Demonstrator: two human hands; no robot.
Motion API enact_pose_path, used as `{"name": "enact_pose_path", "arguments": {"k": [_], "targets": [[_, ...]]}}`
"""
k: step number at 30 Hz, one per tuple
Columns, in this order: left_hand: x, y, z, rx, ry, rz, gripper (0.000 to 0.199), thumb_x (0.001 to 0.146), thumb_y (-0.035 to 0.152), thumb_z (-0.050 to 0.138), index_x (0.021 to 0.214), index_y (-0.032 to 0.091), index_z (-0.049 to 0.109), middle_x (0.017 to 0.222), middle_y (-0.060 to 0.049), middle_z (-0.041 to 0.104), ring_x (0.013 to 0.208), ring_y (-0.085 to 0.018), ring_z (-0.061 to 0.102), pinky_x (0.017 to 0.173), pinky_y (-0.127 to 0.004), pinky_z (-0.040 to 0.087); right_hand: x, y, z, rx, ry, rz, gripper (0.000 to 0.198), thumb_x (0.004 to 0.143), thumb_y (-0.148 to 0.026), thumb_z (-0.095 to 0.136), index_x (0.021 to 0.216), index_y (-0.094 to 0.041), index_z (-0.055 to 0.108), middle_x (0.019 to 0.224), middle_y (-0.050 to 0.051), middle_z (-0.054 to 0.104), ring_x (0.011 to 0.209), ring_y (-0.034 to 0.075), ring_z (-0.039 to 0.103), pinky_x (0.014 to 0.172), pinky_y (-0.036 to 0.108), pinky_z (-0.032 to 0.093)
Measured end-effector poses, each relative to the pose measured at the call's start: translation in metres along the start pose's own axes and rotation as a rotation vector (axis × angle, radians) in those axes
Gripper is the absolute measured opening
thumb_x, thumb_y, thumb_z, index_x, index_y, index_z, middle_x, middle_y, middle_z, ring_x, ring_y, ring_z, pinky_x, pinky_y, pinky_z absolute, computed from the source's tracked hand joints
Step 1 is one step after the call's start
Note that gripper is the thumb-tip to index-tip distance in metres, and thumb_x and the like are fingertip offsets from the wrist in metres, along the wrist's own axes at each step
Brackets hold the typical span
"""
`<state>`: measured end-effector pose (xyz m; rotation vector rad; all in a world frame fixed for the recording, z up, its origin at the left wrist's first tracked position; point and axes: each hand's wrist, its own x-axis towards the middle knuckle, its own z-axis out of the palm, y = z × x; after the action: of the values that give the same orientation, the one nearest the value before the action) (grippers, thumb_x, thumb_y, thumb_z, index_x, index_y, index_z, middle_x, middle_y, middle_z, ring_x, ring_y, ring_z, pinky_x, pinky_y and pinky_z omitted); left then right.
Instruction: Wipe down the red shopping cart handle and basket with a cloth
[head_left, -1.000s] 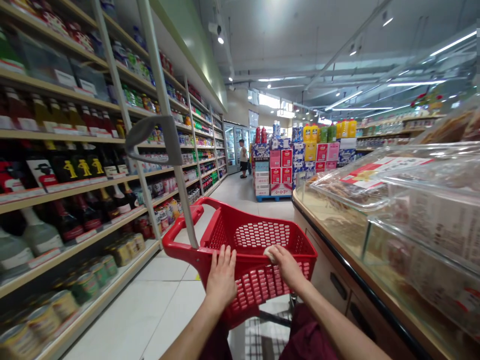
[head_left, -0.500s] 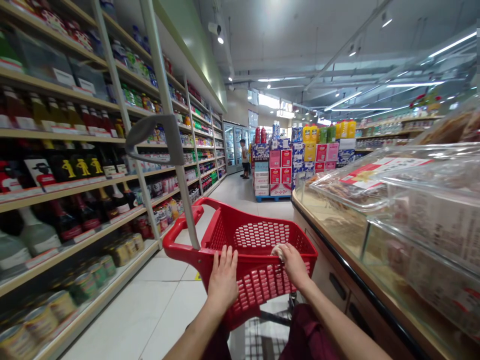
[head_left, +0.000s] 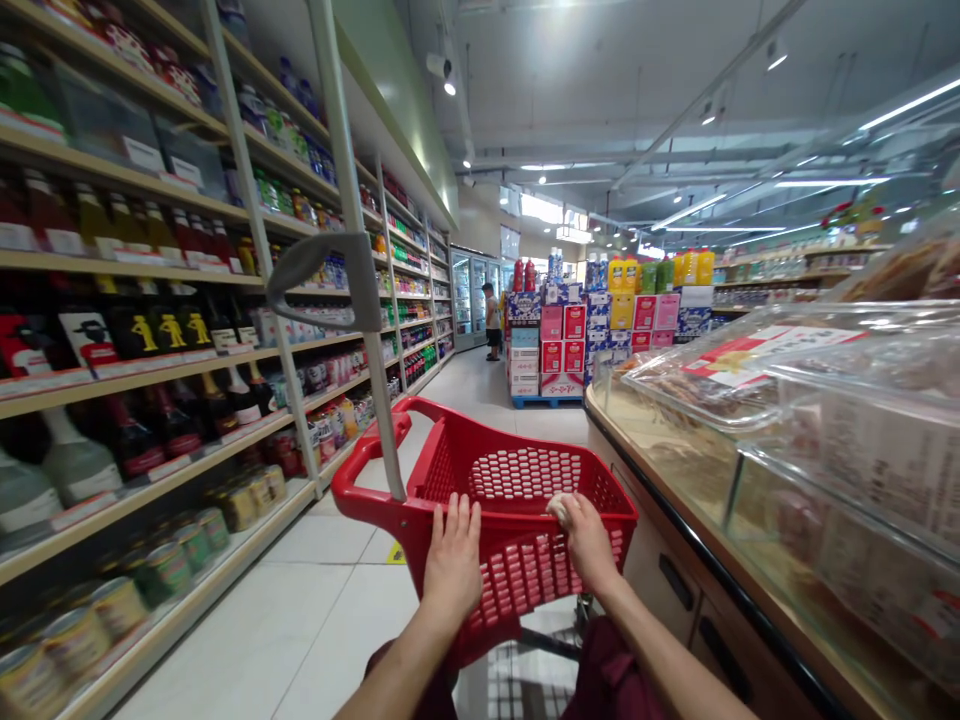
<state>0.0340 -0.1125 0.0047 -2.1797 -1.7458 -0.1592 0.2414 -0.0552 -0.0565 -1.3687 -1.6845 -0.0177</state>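
Note:
A red plastic shopping cart [head_left: 517, 590] stands right in front of me, side-on, with its handle at the left. My left hand [head_left: 454, 550] lies with fingers stretched out against the near side of its basket, fingertips at the rim. Near the right end of that rim, my right hand [head_left: 589, 535] is closed around a crumpled whitish cloth [head_left: 558, 508]. The cloth touches or sits just over the rim; which of these I cannot tell. A grey pole [head_left: 386, 410] with a grey loop grip [head_left: 322, 283] rises from the handle end of the cart.
Shelves of bottles and cans [head_left: 157, 350] run along the left. A display counter [head_left: 675, 510] with clear plastic food packs [head_left: 750, 360] stands close on the right. Ahead are stacked drink boxes [head_left: 562, 350] on a blue pallet [head_left: 547, 401] and a person [head_left: 491, 320] beside the aisle.
The view has shifted slightly, so the scene sits a little further right. My right hand has moved slightly with the cloth along the rim; my left hand stays against the basket.

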Motion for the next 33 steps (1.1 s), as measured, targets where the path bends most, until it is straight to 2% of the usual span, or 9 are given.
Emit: {"name": "enact_pose_path", "arguments": {"k": [5, 8, 11, 15, 17, 20, 22, 29, 33], "targets": [[0.006, 0.013, -0.002, -0.011, -0.004, -0.001, 0.066, 0.071, 0.029, 0.043, 0.131, 0.007, 0.027, 0.14, -0.016, 0.023, 0.131, -0.031, 0.009, 0.106, -0.049, 0.004, -0.009, -0.058, 0.039, 0.214, -0.077, -0.224, 0.052, 0.075, -0.003, 0.033, 0.12, -0.025, 0.047, 0.123, 0.005, 0.047, 0.115, 0.016, 0.042, 0.097, 0.035, 0.036], [0.0, 0.009, -0.009, -0.069, -0.007, 0.04, 0.065, 0.072, 0.031, 0.043, 0.13, 0.008, 0.03, 0.139, -0.013, 0.026, 0.131, -0.028, 0.013, 0.107, -0.046, 0.008, -0.006, -0.059, 0.041, 0.22, -0.068, -0.197, 0.047, 0.076, -0.006, 0.036, 0.117, -0.024, 0.05, 0.121, 0.006, 0.049, 0.114, 0.018, 0.043, 0.097, 0.039, 0.036], [-0.012, -0.014, -0.018, -0.109, 0.132, 0.053, 0.061, 0.073, 0.029, 0.042, 0.131, 0.011, 0.03, 0.14, -0.009, 0.026, 0.131, -0.023, 0.014, 0.108, -0.041, 0.01, 0.0, -0.035, 0.026, 0.182, -0.036, -0.113, 0.043, 0.075, -0.006, 0.036, 0.11, -0.02, 0.055, 0.114, 0.01, 0.053, 0.109, 0.021, 0.047, 0.094, 0.042, 0.037], [-0.022, -0.064, -0.029, -0.068, 0.374, -0.182, 0.059, 0.076, 0.022, 0.038, 0.131, 0.008, 0.024, 0.14, -0.011, 0.025, 0.131, -0.022, 0.011, 0.108, -0.042, 0.01, 0.003, -0.045, 0.025, 0.219, -0.042, -0.091, 0.043, 0.075, -0.006, 0.035, 0.109, -0.022, 0.055, 0.113, 0.008, 0.053, 0.108, 0.02, 0.048, 0.094, 0.04, 0.038], [-0.02, -0.082, -0.033, -0.063, 0.318, -0.237, 0.057, 0.075, 0.024, 0.039, 0.129, 0.008, 0.03, 0.137, -0.012, 0.032, 0.13, -0.024, 0.015, 0.107, -0.045, 0.01, 0.002, -0.077, 0.037, 0.288, -0.076, -0.163, 0.045, 0.076, -0.007, 0.034, 0.114, -0.023, 0.052, 0.118, 0.007, 0.05, 0.11, 0.018, 0.046, 0.095, 0.038, 0.038], [-0.013, -0.094, -0.036, -0.054, 0.171, -0.157, 0.054, 0.071, 0.027, 0.043, 0.124, 0.015, 0.04, 0.132, -0.008, 0.042, 0.128, -0.025, 0.021, 0.106, -0.051, 0.007, 0.003, -0.128, 0.056, 0.362, -0.102, -0.285, 0.051, 0.075, -0.006, 0.035, 0.122, -0.024, 0.045, 0.123, 0.007, 0.046, 0.115, 0.017, 0.042, 0.097, 0.037, 0.037], [-0.01, -0.094, -0.037, -0.045, 0.148, -0.139, 0.054, 0.071, 0.028, 0.043, 0.124, 0.017, 0.04, 0.131, -0.007, 0.042, 0.128, -0.026, 0.021, 0.105, -0.052, 0.005, 0.005, -0.146, 0.062, 0.352, -0.093, -0.319, 0.054, 0.072, -0.007, 0.039, 0.124, -0.024, 0.043, 0.126, 0.007, 0.044, 0.118, 0.02, 0.039, 0.099, 0.039, 0.035], [-0.014, -0.09, -0.034, -0.077, 0.17, -0.121, 0.056, 0.07, 0.027, 0.042, 0.125, 0.016, 0.038, 0.133, -0.006, 0.04, 0.129, -0.024, 0.019, 0.106, -0.05, 0.002, 0.013, -0.115, 0.047, 0.242, -0.083, -0.232, 0.044, 0.076, -0.008, 0.036, 0.115, -0.022, 0.051, 0.112, 0.008, 0.053, 0.106, 0.019, 0.049, 0.094, 0.04, 0.04], [-0.014, -0.09, -0.033, -0.07, 0.179, -0.125, 0.058, 0.069, 0.026, 0.041, 0.126, 0.015, 0.037, 0.134, -0.006, 0.039, 0.129, -0.024, 0.018, 0.106, -0.05, 0.001, 0.011, -0.147, 0.053, 0.284, -0.08, -0.33, 0.045, 0.078, -0.008, 0.035, 0.118, -0.023, 0.048, 0.12, 0.008, 0.049, 0.113, 0.019, 0.044, 0.095, 0.038, 0.039]]}}
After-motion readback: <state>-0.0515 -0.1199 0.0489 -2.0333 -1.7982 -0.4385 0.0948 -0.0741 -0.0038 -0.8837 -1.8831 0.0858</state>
